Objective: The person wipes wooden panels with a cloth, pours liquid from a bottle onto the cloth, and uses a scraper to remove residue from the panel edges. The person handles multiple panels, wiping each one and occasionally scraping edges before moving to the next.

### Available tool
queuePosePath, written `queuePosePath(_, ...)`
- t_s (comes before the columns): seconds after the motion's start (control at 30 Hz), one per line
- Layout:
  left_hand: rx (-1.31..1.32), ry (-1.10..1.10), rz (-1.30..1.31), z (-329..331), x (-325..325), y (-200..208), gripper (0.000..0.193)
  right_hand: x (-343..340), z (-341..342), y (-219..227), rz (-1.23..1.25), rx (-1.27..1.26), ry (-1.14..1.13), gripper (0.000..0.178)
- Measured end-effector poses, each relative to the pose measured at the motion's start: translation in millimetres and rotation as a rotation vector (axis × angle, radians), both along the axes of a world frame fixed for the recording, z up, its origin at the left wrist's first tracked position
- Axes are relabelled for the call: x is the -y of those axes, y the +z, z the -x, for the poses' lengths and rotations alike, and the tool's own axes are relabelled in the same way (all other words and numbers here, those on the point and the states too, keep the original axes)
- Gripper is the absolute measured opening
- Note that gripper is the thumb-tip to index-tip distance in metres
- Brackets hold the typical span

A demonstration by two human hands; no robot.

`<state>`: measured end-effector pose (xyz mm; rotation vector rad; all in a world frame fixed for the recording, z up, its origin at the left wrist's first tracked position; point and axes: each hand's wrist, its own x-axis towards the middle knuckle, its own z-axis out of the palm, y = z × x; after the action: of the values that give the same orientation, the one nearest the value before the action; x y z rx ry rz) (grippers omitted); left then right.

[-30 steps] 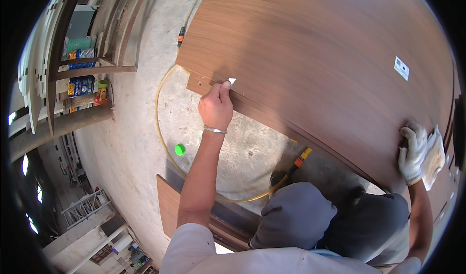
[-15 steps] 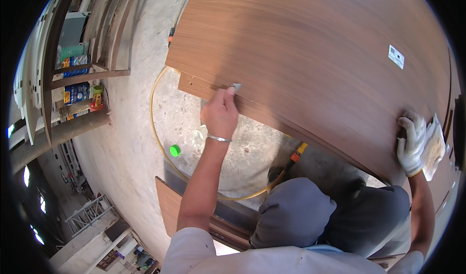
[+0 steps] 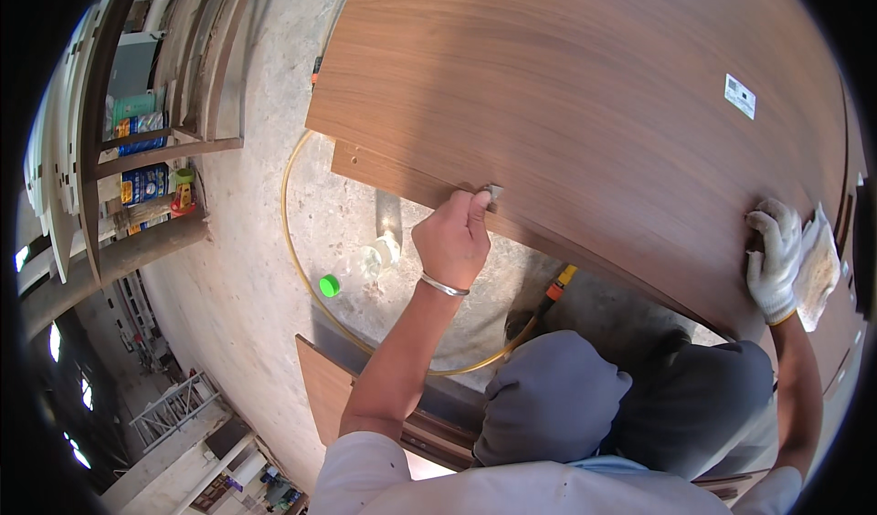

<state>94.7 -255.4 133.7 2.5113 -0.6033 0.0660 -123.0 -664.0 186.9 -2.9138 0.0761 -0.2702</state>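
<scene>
My bare left hand [image 3: 451, 239], with a silver bangle at the wrist, pinches a small flat metal blade [image 3: 493, 194] between thumb and finger. The blade sits at the near edge of a brown wood-grain panel [image 3: 548, 104]; whether it touches cannot be seen. My right hand [image 3: 774, 259] wears a white knitted glove and rests on the panel's right part with its fingers curled. A stained whitish cloth [image 3: 816, 273] sticks out from that hand's outer side; the grip on it is partly hidden. A white label [image 3: 740, 97] is stuck on the panel.
Below the panel edge, a yellow hose [image 3: 285, 195] with an orange-black connector [image 3: 554, 293] curves over the concrete floor. A clear bottle with a green cap [image 3: 330, 286] lies there. More brown boards [image 3: 322, 387] are near my legs. A wooden rack [image 3: 169, 154] stands left.
My left hand has slid to the right along the panel's near edge with the blade. My right hand stays at nearly the same place.
</scene>
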Motion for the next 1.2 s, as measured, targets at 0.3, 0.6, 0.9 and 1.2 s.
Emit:
queuePosePath(0.3, -0.046, 0.008, 0.005, 15, 8, 3, 0.029, -4, -3, 2, 0.018, 0.026, -0.004, 0.046)
queuePosePath(0.6, -0.061, 0.031, -0.015, 8, 10, 9, 0.032, -5, -3, 6, -0.010, 0.023, -0.003, 0.047)
queuePosePath(0.9, -0.110, -0.154, 0.081, 48, 35, 15, 0.027, 0, 1, 4, -0.023, 0.015, 0.010, 0.046)
queuePosePath(1.2, -0.165, -0.075, 0.054, 52, 35, 13, 0.026, -4, -1, 6, -0.029, 0.046, 0.008, 0.046)
